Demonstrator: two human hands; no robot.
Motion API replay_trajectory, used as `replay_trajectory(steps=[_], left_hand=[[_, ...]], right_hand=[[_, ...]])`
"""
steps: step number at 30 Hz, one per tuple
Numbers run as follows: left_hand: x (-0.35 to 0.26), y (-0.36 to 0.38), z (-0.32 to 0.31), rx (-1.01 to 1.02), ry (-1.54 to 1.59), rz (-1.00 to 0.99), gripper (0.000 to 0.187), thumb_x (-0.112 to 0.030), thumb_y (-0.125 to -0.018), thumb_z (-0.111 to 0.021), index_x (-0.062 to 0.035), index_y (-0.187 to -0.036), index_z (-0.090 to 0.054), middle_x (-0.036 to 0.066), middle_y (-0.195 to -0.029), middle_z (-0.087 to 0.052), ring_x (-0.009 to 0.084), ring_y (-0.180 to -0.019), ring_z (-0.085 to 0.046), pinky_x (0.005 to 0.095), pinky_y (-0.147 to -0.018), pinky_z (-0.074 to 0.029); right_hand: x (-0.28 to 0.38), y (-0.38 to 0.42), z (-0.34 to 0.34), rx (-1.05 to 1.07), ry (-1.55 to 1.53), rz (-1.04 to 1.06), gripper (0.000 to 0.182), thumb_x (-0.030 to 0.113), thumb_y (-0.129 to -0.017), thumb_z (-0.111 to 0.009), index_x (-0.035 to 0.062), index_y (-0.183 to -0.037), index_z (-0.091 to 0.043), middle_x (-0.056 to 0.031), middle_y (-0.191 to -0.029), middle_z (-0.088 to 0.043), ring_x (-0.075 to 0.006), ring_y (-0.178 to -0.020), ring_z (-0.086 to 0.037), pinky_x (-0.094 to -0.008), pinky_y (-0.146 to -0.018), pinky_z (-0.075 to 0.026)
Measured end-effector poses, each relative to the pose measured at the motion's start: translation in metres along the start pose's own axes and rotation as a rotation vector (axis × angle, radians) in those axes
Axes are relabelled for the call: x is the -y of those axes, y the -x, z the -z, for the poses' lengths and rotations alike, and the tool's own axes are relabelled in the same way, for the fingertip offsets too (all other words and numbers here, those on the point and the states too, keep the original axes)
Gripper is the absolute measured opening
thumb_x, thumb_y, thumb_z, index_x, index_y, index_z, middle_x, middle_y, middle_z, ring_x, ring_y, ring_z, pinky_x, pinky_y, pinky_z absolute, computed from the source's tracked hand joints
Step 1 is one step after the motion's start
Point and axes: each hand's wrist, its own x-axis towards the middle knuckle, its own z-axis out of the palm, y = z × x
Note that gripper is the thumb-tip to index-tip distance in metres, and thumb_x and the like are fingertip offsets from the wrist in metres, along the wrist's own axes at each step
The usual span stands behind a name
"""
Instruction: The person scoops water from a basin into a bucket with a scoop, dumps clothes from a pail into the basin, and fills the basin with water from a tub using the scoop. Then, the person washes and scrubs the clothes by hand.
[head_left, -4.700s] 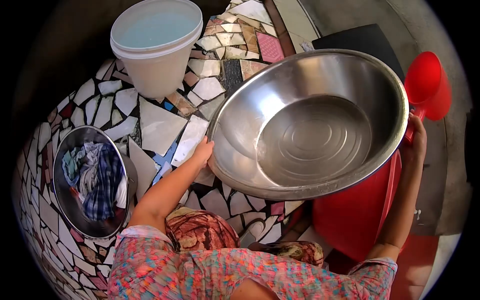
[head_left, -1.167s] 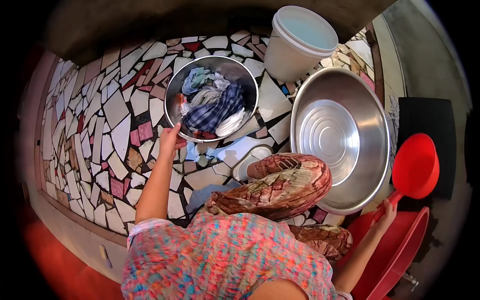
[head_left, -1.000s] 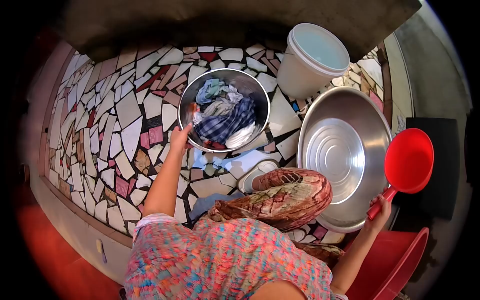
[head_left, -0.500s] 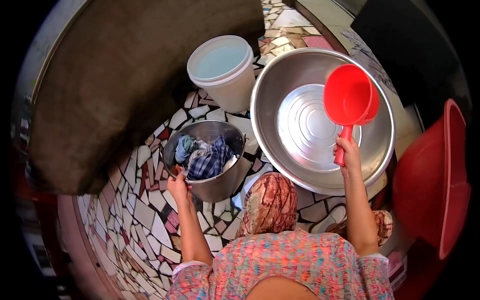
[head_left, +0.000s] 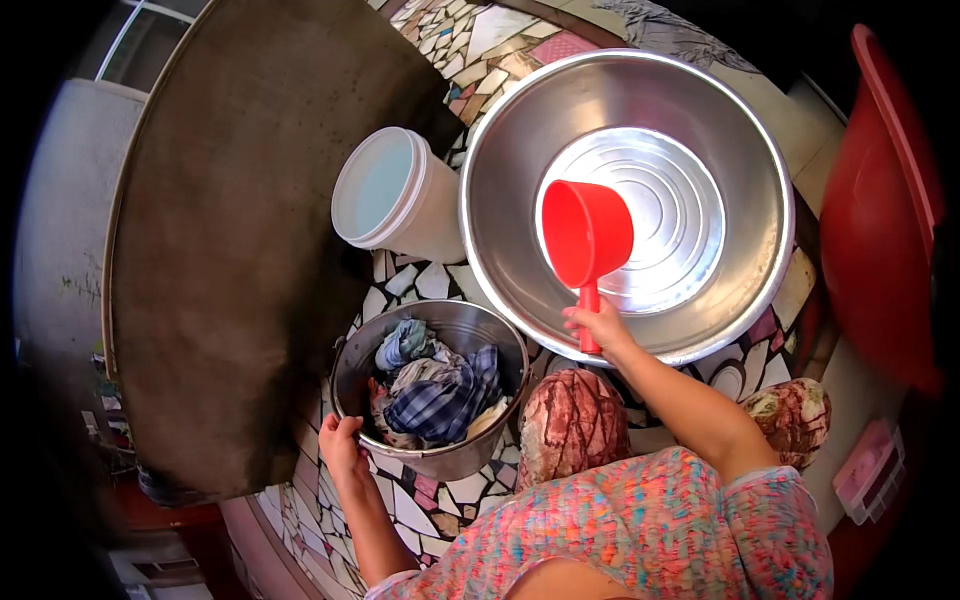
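Observation:
My right hand (head_left: pixel 598 328) is closed round the handle of a red dipper (head_left: pixel 590 232), held over the near left part of a large metal basin (head_left: pixel 755 240). The dipper's open mouth faces up and left, and no water shows in it. At the left rim of a metal bucket (head_left: pixel 455 462), my left hand (head_left: pixel 343 440) has its fingers curled at the edge. Inside the bucket lies a heap of cloths, among them a blue checked one (head_left: pixel 440 405). Behind it stands a white bucket (head_left: pixel 435 205) with pale bluish contents.
A dark brown curved surface (head_left: pixel 240 200) rises on the left. A large red tub (head_left: pixel 870 220) stands at the right, with a pink plastic basket (head_left: pixel 868 462) below it. My knees are near the basin. The floor is mosaic tile (head_left: pixel 490 30).
The red dipper and my right hand have moved left, toward the metal bucket's side of the basin. My view has turned, so the buckets and basin appear shifted.

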Motion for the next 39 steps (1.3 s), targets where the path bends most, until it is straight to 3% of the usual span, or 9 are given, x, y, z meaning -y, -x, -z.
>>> replay_trajectory(steps=[2, 3, 6, 11, 16, 20, 33, 37, 39], left_hand=[[-0.029, 0.0, -0.009, 0.032, 0.014, -0.032, 0.008, 0.0, -0.068, -0.056, -0.0037, -0.074, -0.052, 0.001, -0.057, -0.051, 0.0086, -0.036, -0.039, 0.0215, -0.029, -0.028], [-0.042, 0.001, -0.014, 0.052, 0.036, -0.055, 0.008, -0.001, -0.068, -0.056, -0.0038, -0.073, -0.051, 0.001, -0.056, -0.05, 0.0084, -0.035, -0.039, 0.0214, -0.029, -0.028], [-0.08, 0.011, -0.044, 0.09, -0.056, -0.128, 0.008, -0.001, -0.07, -0.054, -0.0053, -0.069, -0.048, 0.0, -0.053, -0.047, 0.0092, -0.034, -0.038, 0.0218, -0.028, -0.027], [-0.123, 0.007, -0.118, 0.163, -0.195, -0.339, 0.012, -0.004, -0.072, -0.055, -0.0044, -0.065, -0.046, -0.001, -0.051, -0.043, 0.0087, -0.032, -0.035, 0.0239, -0.028, -0.027], [-0.167, 0.016, -0.241, 0.166, -0.565, -0.735, 0.022, -0.013, -0.071, -0.055, 0.0012, -0.058, -0.045, 0.004, -0.045, -0.041, 0.0137, -0.033, -0.04, 0.0302, -0.031, -0.031], [-0.191, -0.008, -0.358, 0.255, -1.04, -0.726, 0.036, -0.024, -0.072, -0.05, 0.0106, -0.066, -0.057, 0.019, -0.052, -0.054, 0.0273, -0.042, -0.056, 0.0382, -0.044, -0.044], [-0.199, -0.036, -0.513, 0.371, -1.489, -0.617, 0.027, -0.024, -0.073, -0.049, -0.0002, -0.07, -0.061, 0.009, -0.067, -0.061, 0.0204, -0.05, -0.059, 0.0311, -0.05, -0.045], [-0.198, -0.048, -0.507, 0.382, -1.354, -0.613, 0.024, -0.019, -0.073, -0.05, -0.0002, -0.057, -0.05, 0.009, -0.051, -0.045, 0.0216, -0.037, -0.046, 0.0337, -0.034, -0.033], [-0.21, -0.053, -0.49, 0.418, -1.304, -0.565, 0.024, -0.02, -0.071, -0.051, 0.0014, -0.061, -0.053, 0.01, -0.054, -0.05, 0.0213, -0.042, -0.05, 0.0325, -0.037, -0.038]], right_hand=[[0.004, 0.0, -0.024, 0.075, -0.062, -0.02, 0.041, 0.016, -0.08, -0.064, -0.0001, -0.112, -0.043, -0.0114, -0.102, -0.058, -0.0168, -0.077, -0.06, -0.0277, -0.062, -0.051], [-0.003, -0.008, -0.033, 0.075, -0.057, 0.006, 0.041, 0.022, -0.077, -0.066, -0.0019, -0.105, -0.048, -0.0104, -0.086, -0.059, -0.0163, -0.074, -0.061, -0.028, -0.06, -0.05], [-0.005, -0.018, -0.046, 0.113, -0.089, 0.042, 0.044, 0.024, -0.076, -0.067, -0.0028, -0.105, -0.048, -0.0101, -0.083, -0.059, -0.0153, -0.071, -0.059, -0.0286, -0.059, -0.049], [0.019, -0.029, -0.029, -0.224, 0.098, 0.088, 0.039, 0.018, -0.065, -0.071, -0.0035, -0.091, -0.051, -0.011, -0.075, -0.057, -0.0175, -0.065, -0.058, -0.0317, -0.054, -0.046], [-0.01, -0.066, 0.01, -0.174, -0.283, -0.053, 0.026, 0.008, -0.065, -0.069, -0.0034, -0.081, -0.052, -0.0094, -0.065, -0.055, -0.0203, -0.056, -0.056, -0.0317, -0.051, -0.046], [-0.037, -0.086, 0.024, -0.167, -1.017, -0.377, 0.006, 0.006, -0.078, -0.058, 0.0041, -0.083, -0.056, -0.0081, -0.07, -0.059, -0.0237, -0.055, -0.056, -0.0319, -0.049, -0.048], [-0.035, -0.071, 0.015, -0.216, -1.152, -0.334, 0.01, 0.019, -0.082, -0.059, 0.0104, -0.084, -0.053, -0.0027, -0.069, -0.053, -0.0167, -0.054, -0.051, -0.0327, -0.047, -0.045], [-0.017, -0.065, 0.0, -0.34, -1.298, -0.244, 0.017, 0.023, -0.086, -0.056, 0.0074, -0.082, -0.053, -0.005, -0.064, -0.052, -0.0186, -0.052, -0.052, -0.0332, -0.044, -0.045], [0.0, -0.065, 0.0, -0.581, -1.303, -0.196, 0.024, 0.026, -0.089, -0.053, 0.0047, -0.078, -0.051, -0.0071, -0.064, -0.053, -0.0196, -0.052, -0.053, -0.0339, -0.044, -0.046]])
